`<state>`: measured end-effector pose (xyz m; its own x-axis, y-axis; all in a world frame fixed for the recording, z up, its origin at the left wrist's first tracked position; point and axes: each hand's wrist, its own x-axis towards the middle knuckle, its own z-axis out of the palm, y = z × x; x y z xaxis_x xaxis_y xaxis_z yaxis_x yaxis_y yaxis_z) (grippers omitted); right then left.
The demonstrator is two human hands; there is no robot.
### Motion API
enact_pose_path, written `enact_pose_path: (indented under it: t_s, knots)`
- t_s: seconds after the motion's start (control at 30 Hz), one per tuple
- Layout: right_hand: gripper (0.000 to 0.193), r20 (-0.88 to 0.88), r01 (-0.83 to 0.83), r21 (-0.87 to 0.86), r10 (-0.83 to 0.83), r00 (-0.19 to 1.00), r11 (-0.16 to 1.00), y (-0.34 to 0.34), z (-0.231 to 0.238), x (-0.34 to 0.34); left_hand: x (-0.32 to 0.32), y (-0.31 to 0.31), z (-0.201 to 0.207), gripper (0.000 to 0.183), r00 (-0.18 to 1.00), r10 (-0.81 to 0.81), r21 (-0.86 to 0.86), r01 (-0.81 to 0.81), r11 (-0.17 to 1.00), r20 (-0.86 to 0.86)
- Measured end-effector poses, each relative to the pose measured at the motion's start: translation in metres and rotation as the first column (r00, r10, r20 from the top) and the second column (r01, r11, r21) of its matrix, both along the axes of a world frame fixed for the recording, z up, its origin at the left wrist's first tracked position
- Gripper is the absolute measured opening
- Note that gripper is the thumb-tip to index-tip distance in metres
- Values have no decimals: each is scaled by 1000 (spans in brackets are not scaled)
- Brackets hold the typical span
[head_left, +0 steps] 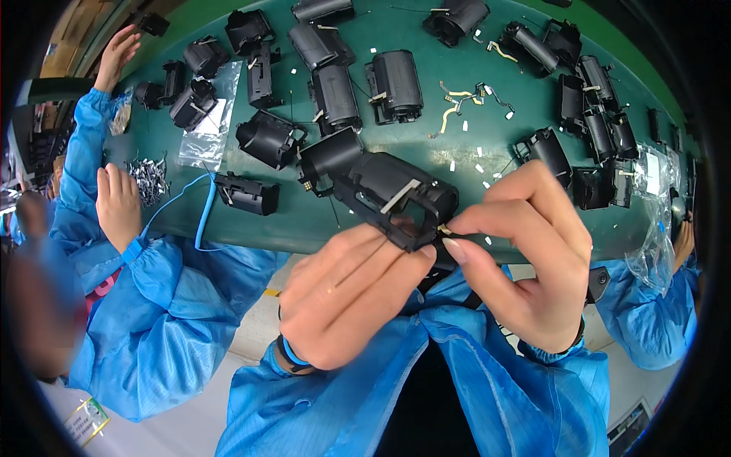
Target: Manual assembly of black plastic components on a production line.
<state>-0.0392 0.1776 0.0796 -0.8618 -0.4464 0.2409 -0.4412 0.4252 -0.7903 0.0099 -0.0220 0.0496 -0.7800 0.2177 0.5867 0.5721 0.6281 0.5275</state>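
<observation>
My left hand [358, 293] is closed round the near end of a black plastic housing [396, 183] with a rounded shell and an open frame. The housing is tilted above the table's near edge. A pale strip lies across its frame, and a thin wire runs down over my left hand. At the housing's near right corner, my right hand [533, 259] pinches a small gold-coloured strip [444, 228] between thumb and forefinger. The fingertips hide most of that strip. Just behind the held housing, another black housing [331, 156] rests on the table.
Many similar black housings [396, 84] stand about the green table [426, 61]. Loose flex cables [461, 99] and small white tabs lie right of centre. A co-worker in blue [167, 320] sits at left, near a blue coiled cord [205, 209] and clear bags [213, 122]. Another person's sleeve [647, 305] shows at right.
</observation>
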Motion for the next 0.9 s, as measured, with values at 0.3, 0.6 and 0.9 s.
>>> enact_pose_path:
  t_s: [0.3,0.6,0.9]
  knots:
    - [13,171,124,-67,-111,979,990,-9,-7,6,3,7,-1,24,998,16,-159,-25,987,-55]
    - [21,32,173,-316,-171,985,933,-10,-34,17,5,22,-23,25,984,153,88,-145,986,-89]
    - [20,-173,110,-333,-175,969,936,0,-50,12,8,26,-30,28,977,200,200,-182,963,-73]
